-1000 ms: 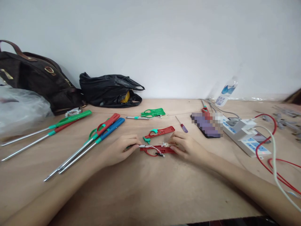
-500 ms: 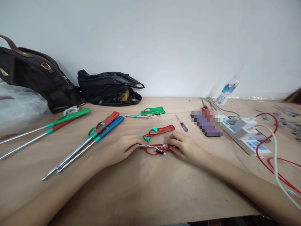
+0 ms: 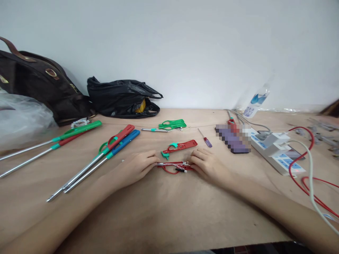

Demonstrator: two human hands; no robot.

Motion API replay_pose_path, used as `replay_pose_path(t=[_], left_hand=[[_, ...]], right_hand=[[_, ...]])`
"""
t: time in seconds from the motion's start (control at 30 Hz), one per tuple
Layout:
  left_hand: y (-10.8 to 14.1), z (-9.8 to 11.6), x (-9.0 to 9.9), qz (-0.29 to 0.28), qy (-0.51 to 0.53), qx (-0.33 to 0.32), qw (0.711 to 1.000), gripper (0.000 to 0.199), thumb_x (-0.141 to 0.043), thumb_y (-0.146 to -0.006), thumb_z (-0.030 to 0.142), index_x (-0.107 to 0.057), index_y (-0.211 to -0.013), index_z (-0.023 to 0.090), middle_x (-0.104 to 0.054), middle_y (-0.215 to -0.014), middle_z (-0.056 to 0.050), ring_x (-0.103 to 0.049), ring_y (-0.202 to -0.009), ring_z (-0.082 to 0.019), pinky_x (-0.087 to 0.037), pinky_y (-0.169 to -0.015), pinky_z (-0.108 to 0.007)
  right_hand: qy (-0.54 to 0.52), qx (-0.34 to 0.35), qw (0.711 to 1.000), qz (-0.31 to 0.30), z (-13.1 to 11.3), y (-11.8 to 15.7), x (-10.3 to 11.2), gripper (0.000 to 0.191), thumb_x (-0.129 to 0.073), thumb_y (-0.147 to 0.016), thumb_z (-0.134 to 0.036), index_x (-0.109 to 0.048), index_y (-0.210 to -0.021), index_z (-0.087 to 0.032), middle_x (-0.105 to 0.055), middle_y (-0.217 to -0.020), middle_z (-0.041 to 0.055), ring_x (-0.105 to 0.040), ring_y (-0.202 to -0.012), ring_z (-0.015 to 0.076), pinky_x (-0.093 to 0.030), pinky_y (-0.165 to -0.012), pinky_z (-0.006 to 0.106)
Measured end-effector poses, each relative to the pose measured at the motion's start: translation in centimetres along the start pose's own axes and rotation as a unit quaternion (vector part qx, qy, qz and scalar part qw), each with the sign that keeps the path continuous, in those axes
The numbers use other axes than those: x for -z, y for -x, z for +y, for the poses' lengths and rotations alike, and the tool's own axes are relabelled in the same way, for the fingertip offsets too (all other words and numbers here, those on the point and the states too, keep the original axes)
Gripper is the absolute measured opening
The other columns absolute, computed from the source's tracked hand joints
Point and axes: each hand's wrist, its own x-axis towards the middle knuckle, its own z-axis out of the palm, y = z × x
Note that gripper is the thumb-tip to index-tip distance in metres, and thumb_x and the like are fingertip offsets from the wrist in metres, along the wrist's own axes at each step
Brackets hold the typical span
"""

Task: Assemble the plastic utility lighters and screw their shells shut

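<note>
My left hand (image 3: 137, 165) closes its fingertips on the left end of a red lighter handle shell (image 3: 189, 168) lying on the table, where a short metal tube meets it. At the shell's other end, the curled fingers of my right hand (image 3: 208, 164) grip the red plastic and partly cover it. White wires run along the shell, and a small black cylinder (image 3: 180, 170) hangs out by its trigger loop. Just beyond lies a second red half shell (image 3: 182, 145) with a turquoise trigger piece (image 3: 165, 154) at its left end.
Long lighters with metal tubes (image 3: 87, 173) lie at left. Behind are a green shell (image 3: 180, 123), a screwdriver (image 3: 206, 140) and a black plastic bag (image 3: 119, 98). At right are a phone (image 3: 233, 141), a power strip (image 3: 275, 155) with cables, and a bottle (image 3: 256, 100).
Both hands stay at the two ends of the red shell, with only slight finger movement. The view has shifted very slightly.
</note>
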Motion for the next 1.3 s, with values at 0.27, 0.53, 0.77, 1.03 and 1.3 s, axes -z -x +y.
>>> replay_pose_path(t=[0.27,0.53,0.77,1.03,1.3], left_hand=[[0.01,0.2,0.1,-0.008,-0.019,0.008,1.0,0.034,-0.033,-0.099,0.021,-0.067,-0.102,0.02,-0.06,-0.095,-0.004,-0.06,-0.082,-0.017,-0.044,-0.069,-0.025],[0.0,-0.2,-0.2,0.008,-0.008,-0.002,1.0,0.035,-0.032,-0.1,0.021,-0.066,-0.105,0.021,-0.062,-0.098,-0.005,-0.061,-0.084,-0.017,-0.046,-0.071,-0.025],[-0.06,0.24,0.2,0.018,-0.016,-0.034,0.999,0.036,-0.031,-0.098,0.016,-0.063,-0.115,0.023,-0.066,-0.102,-0.004,-0.063,-0.09,-0.018,-0.047,-0.076,-0.026],[-0.06,0.25,-0.15,0.028,-0.072,-0.052,0.996,0.035,-0.03,-0.098,0.015,-0.065,-0.1,0.018,-0.065,-0.094,-0.006,-0.062,-0.08,-0.018,-0.044,-0.067,-0.026],[0.05,0.27,-0.07,0.015,-0.001,-0.026,1.0,0.027,-0.039,-0.098,0.022,-0.065,-0.097,0.019,-0.064,-0.099,-0.005,-0.061,-0.086,-0.018,-0.046,-0.073,-0.026]], right_hand=[[0.021,0.002,1.0,-0.005,-0.04,0.14,-0.22,0.023,-0.042,-0.097,-0.014,-0.064,-0.089,-0.014,-0.06,-0.086,0.0094,-0.051,-0.078,0.0197,-0.043,-0.068,0.031],[0.021,0.003,1.0,-0.001,-0.09,0.2,-0.31,0.025,-0.041,-0.097,-0.014,-0.064,-0.087,-0.014,-0.06,-0.087,0.0092,-0.05,-0.078,0.0194,-0.042,-0.068,0.03],[0.015,-0.002,1.0,-0.008,-0.12,0.14,-0.14,0.026,-0.04,-0.098,-0.014,-0.064,-0.089,-0.015,-0.059,-0.086,0.0092,-0.05,-0.077,0.0196,-0.043,-0.067,0.03],[0.02,0.002,1.0,-0.004,-0.19,0.06,-0.12,0.027,-0.04,-0.098,-0.015,-0.064,-0.086,-0.014,-0.059,-0.085,0.0095,-0.049,-0.077,0.0196,-0.042,-0.068,0.031],[0.022,-0.001,1.0,-0.005,-0.18,0.07,-0.15,0.028,-0.039,-0.099,-0.016,-0.064,-0.088,-0.015,-0.059,-0.086,0.0093,-0.049,-0.078,0.0192,-0.042,-0.069,0.03]])
